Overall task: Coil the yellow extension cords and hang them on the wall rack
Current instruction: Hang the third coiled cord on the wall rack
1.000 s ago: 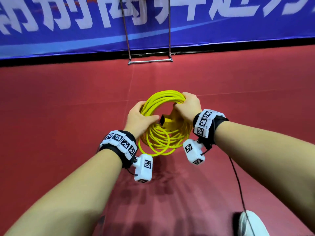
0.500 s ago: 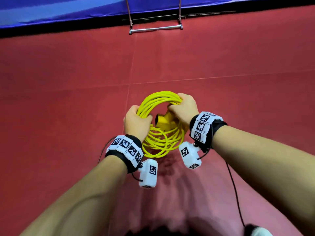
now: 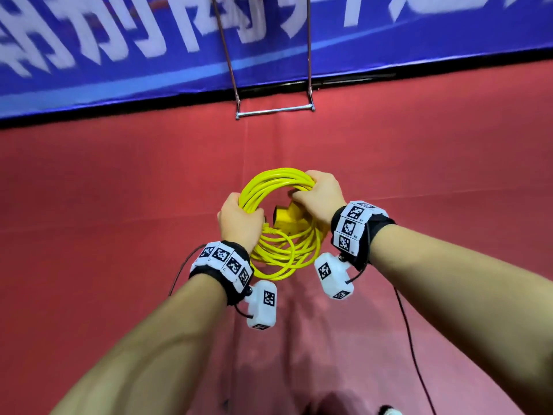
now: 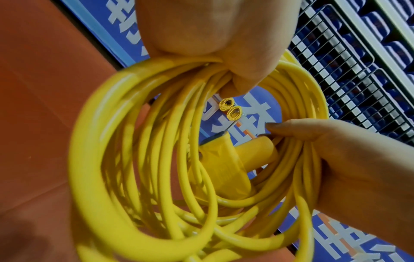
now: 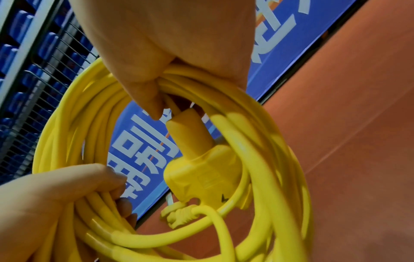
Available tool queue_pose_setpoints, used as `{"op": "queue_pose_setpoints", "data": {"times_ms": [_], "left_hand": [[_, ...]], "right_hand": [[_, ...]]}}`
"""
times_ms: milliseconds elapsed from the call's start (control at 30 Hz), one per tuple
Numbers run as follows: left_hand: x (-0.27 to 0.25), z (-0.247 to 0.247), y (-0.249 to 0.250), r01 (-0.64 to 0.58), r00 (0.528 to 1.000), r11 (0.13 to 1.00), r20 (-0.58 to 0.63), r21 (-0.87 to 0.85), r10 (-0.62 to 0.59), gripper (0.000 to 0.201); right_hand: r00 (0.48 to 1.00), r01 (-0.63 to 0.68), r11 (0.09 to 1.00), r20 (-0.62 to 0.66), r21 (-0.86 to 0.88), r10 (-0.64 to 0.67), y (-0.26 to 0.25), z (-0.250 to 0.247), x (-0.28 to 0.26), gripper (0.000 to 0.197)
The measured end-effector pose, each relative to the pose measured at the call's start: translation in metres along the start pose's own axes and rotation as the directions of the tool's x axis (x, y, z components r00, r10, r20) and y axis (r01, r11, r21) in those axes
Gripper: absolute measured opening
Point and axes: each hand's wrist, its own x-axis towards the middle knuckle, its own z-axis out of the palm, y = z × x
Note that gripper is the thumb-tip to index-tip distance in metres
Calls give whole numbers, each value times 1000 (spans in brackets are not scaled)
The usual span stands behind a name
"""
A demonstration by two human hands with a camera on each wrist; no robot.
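Note:
A coiled yellow extension cord [image 3: 279,181] hangs between both hands above the red floor. My left hand [image 3: 238,220] grips the coil's left side, fingers curled round the strands [image 4: 201,53]. My right hand [image 3: 318,199] grips the right side of the bundle [image 5: 174,58]. A yellow plug body [image 3: 288,217] sits inside the loop [image 5: 201,170] [image 4: 221,170]. The wire rack [image 3: 273,110] stands ahead against the blue banner; its grid [image 4: 349,70] shows in the left wrist view.
A blue banner [image 3: 119,55] with white lettering runs along the far wall above a black strip. Red floor [image 3: 89,205] spreads all around. Thin black cables [image 3: 410,339] trail from the wrist cameras. A white shoe tip [image 3: 389,411] shows at the bottom edge.
The view dipped down and then rose again toward the banner and rack. Both hands keep their grip on the coil, which stays between them.

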Motion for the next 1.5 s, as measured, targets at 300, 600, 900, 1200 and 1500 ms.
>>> {"op": "queue_pose_setpoints", "data": {"times_ms": [300, 600, 900, 1200, 1500], "left_hand": [[44, -106, 276, -135, 990, 989, -33, 66, 137, 11], [126, -144, 350, -201, 966, 978, -179, -50, 189, 21], [317, -159, 317, -180, 973, 971, -172, -160, 152, 18], [486, -172, 325, -244, 970, 963, -14, -109, 244, 17], [654, -111, 338, -207, 975, 952, 28, -224, 219, 12]], "right_hand": [[981, 190, 981, 46, -41, -188, -238, -181, 53, 8], [949, 315, 948, 21, -35, -315, -338, -205, 128, 16], [963, 248, 966, 87, 71, -254, -390, -113, 260, 20], [906, 175, 970, 359, 168, -225, -419, -80, 376, 35], [948, 11, 910, 285, 415, -141, -405, -48, 546, 31]]}}
